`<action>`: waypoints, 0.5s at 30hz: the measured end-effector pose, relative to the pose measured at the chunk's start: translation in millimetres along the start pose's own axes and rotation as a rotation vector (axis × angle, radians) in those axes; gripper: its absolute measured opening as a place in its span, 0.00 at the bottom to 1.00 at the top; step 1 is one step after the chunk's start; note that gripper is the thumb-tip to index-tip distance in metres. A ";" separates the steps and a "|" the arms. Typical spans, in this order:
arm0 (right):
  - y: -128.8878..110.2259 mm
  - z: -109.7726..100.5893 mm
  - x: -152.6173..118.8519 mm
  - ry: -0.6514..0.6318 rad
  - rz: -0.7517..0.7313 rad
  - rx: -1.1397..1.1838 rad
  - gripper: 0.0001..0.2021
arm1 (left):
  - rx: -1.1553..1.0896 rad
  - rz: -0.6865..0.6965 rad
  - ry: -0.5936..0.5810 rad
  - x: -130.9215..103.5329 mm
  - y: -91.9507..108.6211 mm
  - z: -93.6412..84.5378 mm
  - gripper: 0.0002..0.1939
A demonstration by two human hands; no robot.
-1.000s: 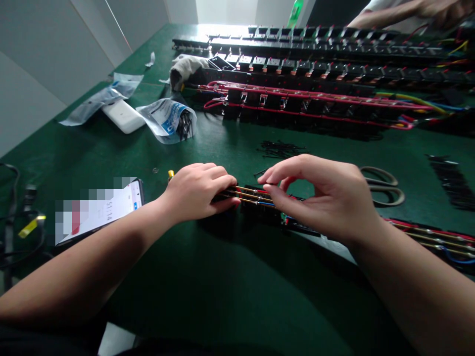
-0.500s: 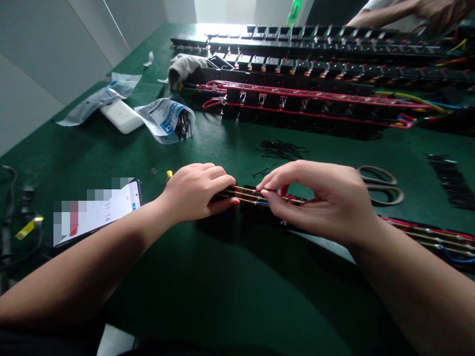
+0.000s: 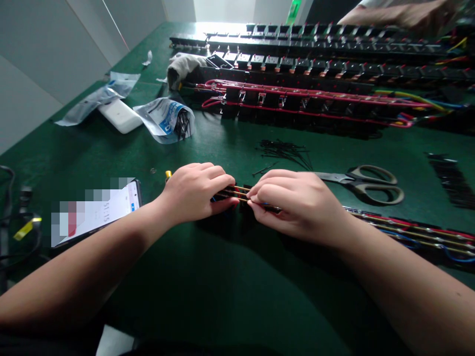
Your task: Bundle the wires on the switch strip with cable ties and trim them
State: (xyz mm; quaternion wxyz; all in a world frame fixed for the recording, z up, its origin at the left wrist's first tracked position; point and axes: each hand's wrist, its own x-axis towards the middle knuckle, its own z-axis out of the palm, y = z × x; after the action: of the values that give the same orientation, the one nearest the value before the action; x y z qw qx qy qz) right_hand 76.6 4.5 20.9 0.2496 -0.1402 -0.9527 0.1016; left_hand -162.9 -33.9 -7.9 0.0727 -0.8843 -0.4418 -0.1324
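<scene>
A long black strip with brass rods, red and blue wires (image 3: 411,232) runs from under my hands to the right edge. My left hand (image 3: 198,193) is closed around its left end, fingers over the top and thumb along the near side. Against the rods just right of that grip, my right hand (image 3: 297,202) pinches thumb and fingertips together. Whatever sits between those fingertips is hidden. Scissors (image 3: 349,180) lie behind my right wrist, their blades partly behind the hand. A loose pile of thin black cable ties (image 3: 284,148) is just beyond my right hand.
Several long black assemblies with red wires (image 3: 297,101) stretch across the back. A co-worker's hand (image 3: 426,17) is at the far right. To the left lie a phone (image 3: 115,205), a white box (image 3: 122,117) and an opened bag (image 3: 158,116). More black ties (image 3: 452,180) lie right.
My right hand has moved slightly left along the rods, and its fingers have drawn together near my left hand. More of the scissors shows. My left hand keeps its place.
</scene>
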 end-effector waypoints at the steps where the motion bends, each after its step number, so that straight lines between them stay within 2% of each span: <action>1: 0.5 1.9 -0.5 -0.001 -0.009 -0.015 0.10 | -0.004 -0.005 0.003 -0.1 0.1 0.0 0.21; 9: 2.1 15.3 -4.0 0.014 -0.078 -0.176 0.11 | -0.038 -0.050 0.010 0.6 3.4 0.2 0.26; 12: 2.2 18.8 -4.4 0.047 -0.094 -0.226 0.11 | -0.059 -0.090 -0.049 3.0 6.7 -1.8 0.26; 15: 2.7 19.4 -4.5 0.056 -0.105 -0.216 0.12 | -0.116 -0.182 -0.159 7.2 10.2 -7.1 0.24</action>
State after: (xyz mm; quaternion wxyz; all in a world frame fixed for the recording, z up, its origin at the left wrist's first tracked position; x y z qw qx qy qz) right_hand 71.1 3.2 1.6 0.2645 -0.1191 -0.9568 -0.0189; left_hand -151.8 -36.2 0.9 -0.0258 -0.8511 -0.5160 -0.0932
